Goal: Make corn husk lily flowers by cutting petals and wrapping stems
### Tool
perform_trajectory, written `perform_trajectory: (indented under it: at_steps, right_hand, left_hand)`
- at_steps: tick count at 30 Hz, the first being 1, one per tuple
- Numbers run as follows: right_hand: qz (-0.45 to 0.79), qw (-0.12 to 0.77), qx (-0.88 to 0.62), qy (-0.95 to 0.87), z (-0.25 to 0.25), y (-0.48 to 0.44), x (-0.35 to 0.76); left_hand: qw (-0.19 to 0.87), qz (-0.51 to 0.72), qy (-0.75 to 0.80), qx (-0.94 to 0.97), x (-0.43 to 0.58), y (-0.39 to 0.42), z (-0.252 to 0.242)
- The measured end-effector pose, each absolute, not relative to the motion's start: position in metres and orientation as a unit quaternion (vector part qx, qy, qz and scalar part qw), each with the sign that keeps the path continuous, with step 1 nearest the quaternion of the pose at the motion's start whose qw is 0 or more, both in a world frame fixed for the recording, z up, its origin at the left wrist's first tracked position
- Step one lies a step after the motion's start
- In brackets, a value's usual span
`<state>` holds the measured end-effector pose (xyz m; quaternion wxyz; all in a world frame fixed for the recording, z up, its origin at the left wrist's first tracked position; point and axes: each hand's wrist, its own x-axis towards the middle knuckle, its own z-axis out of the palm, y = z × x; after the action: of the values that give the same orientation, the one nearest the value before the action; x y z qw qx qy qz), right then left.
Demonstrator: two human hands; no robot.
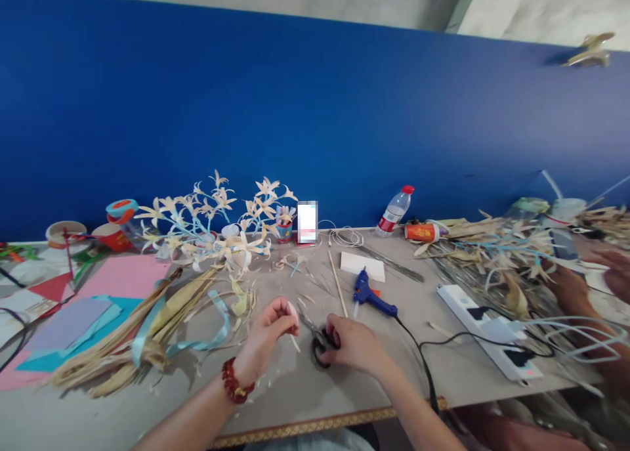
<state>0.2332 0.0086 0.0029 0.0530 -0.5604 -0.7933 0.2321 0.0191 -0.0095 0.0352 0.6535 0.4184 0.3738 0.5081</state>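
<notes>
My left hand (268,329), with a red beaded bracelet at the wrist, is closed in a pinch. Between its thumb and fingers sits a small pale strip of dried husk (294,314), one thin end hanging below. To the right, my right hand (357,346) has its fingers curled at the black handles of a pair of scissors (322,359). The scissors' blades point up and left toward my left hand, low over the table. A blue hot glue gun (371,293) lies just beyond my right hand, beside a thin wooden stick (338,283).
Pale husk flowers (216,208) on blue stems stand at the back left, behind dried husks (118,336) and coloured paper (73,333). A white power strip (487,333) with cords lies to the right. A water bottle (395,211) leans near the blue partition. Another person's hands (566,283) are at far right.
</notes>
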Motion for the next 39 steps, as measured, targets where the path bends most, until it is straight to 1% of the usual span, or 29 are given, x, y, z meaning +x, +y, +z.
perform_trajectory:
  at_steps: [2, 6, 8, 11, 14, 16, 18, 21, 24, 27, 29, 34, 39]
  right_hand:
    - [0.269, 0.097, -0.521, -0.805, 0.013, 0.014, 0.234]
    - [0.286, 0.282, -0.405, -0.821, 0.036, 0.026, 0.22]
    - [0.309, 0.344, -0.308, -0.831, 0.045, 0.032, 0.209]
    - [0.342, 0.362, -0.214, -0.84, 0.05, 0.038, 0.196]
    - [0.361, 0.352, -0.205, -0.839, 0.046, 0.041, 0.191]
    - [0.364, 0.353, -0.224, -0.832, 0.039, 0.044, 0.19]
    - [0.352, 0.353, -0.261, -0.827, 0.031, 0.047, 0.191]
    - [0.32, 0.336, -0.326, -0.824, 0.021, 0.048, 0.191]
    - [0.304, 0.31, -0.351, -0.83, 0.013, 0.045, 0.189]
    - [0.317, 0.309, -0.366, -0.819, 0.008, 0.042, 0.186]
    - [0.326, 0.309, -0.377, -0.81, 0.006, 0.041, 0.184]
    - [0.316, 0.31, -0.402, -0.802, 0.002, 0.038, 0.182]
    - [0.329, 0.362, -0.424, -0.762, -0.001, 0.034, 0.18]
  left_hand:
    - [0.676, 0.5, 0.358, 0.407, 0.017, -0.007, 0.033]
    - [0.744, 0.461, 0.301, 0.379, 0.014, -0.001, 0.025]
    - [0.777, 0.441, 0.276, 0.354, 0.013, 0.001, 0.022]
    - [0.81, 0.422, 0.255, 0.316, 0.013, 0.001, 0.019]
    - [0.834, 0.401, 0.248, 0.286, 0.013, 0.0, 0.015]
    - [0.827, 0.399, 0.268, 0.291, 0.013, 0.001, 0.01]
    - [0.756, 0.438, 0.332, 0.356, 0.013, 0.004, 0.006]
    - [0.606, 0.497, 0.417, 0.461, 0.012, 0.007, 0.003]
    - [0.482, 0.49, 0.467, 0.556, 0.012, 0.008, 0.003]
    - [0.333, 0.462, 0.506, 0.648, 0.013, 0.007, 0.003]
    - [0.29, 0.457, 0.511, 0.668, 0.015, 0.006, 0.001]
    - [0.228, 0.454, 0.517, 0.688, 0.019, 0.003, -0.003]
    - [0.153, 0.43, 0.539, 0.708, 0.012, 0.007, -0.005]
